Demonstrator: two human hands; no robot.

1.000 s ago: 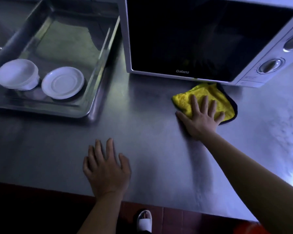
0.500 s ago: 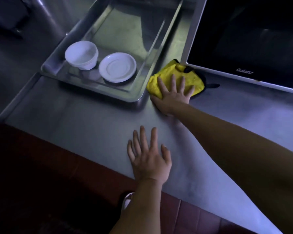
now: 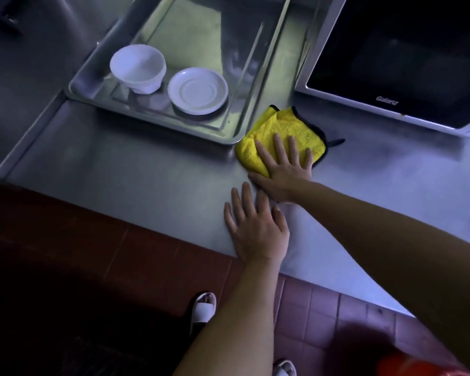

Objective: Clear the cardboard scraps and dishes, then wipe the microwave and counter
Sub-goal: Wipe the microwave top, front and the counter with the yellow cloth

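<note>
Right hand (image 3: 284, 165), fingers spread, presses the folded yellow microfibre cloth (image 3: 282, 132) flat on the stainless-steel counter (image 3: 125, 169), just beside the near right corner of the shallow steel tray (image 3: 158, 124) (holding a white bowl (image 3: 137, 67) and white saucer (image 3: 197, 90)). Left hand (image 3: 257, 229) rests flat, fingers spread, near the counter's front edge. The white microwave (image 3: 385, 99) stands far right.

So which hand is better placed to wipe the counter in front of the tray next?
Right. The right hand presses flat on the yellow cloth at the near corner of the tray, so it can likely sweep straight across. The left hand lies flat on bare counter, holding nothing.
</note>
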